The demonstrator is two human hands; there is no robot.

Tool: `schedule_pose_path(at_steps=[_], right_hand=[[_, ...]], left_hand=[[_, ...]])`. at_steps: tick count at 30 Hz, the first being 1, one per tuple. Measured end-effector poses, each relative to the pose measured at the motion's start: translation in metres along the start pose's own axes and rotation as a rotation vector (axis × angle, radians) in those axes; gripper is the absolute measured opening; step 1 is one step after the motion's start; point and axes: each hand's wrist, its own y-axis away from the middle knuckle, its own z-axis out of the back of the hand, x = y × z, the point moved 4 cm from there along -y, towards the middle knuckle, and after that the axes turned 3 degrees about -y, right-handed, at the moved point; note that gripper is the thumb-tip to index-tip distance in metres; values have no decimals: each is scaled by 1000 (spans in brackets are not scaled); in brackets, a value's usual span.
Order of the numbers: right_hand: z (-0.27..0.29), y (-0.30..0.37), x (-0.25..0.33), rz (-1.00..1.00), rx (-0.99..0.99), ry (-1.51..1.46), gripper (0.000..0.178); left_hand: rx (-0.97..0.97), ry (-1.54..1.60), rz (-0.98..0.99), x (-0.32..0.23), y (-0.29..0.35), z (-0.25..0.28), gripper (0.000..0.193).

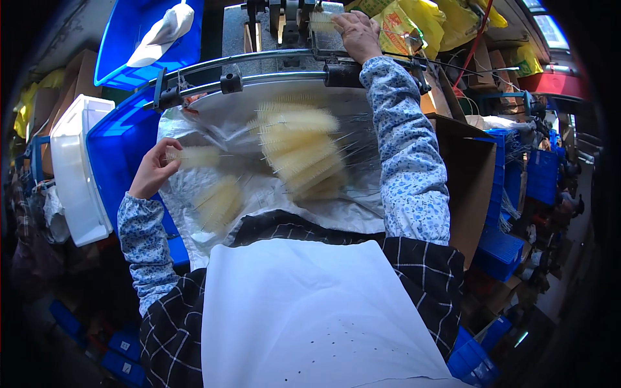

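Observation:
At the left side of the lap cloth, my left hand (157, 167) pinches the end of a pale yellow bristle brush (197, 156), whose thin wire stem points right. My right hand (359, 35) reaches up to the machine (290, 29) at the far side, its fingers closed on another pale bristle brush (323, 22). Between my arms a pile of similar brushes (301, 145) lies on a silvery sheet (259, 204), with wire stems sticking out to the right. A smaller group of brushes (218, 204) rests nearer to me, slightly blurred.
Metal rails (272, 79) cross between me and the machine. Blue bins (119, 145) and a white tub (79, 169) stand at the left; a white cap (165, 32) lies in the upper bin. An open cardboard box (462, 181) borders my right arm. Yellow bags (420, 26) are behind.

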Motion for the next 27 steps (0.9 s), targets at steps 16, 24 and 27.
schedule_pose_path(at_steps=[16, 24, 27], right_hand=[[25, 36, -23, -380, -21, -222, 38], [26, 17, 23, -374, -3, -193, 37], [26, 6, 52, -356, 31, -183, 36]], left_hand=[[-529, 151, -399, -48, 90, 100, 37], [-453, 332, -503, -62, 97, 101, 35], [-414, 341, -508, -68, 93, 94, 34]])
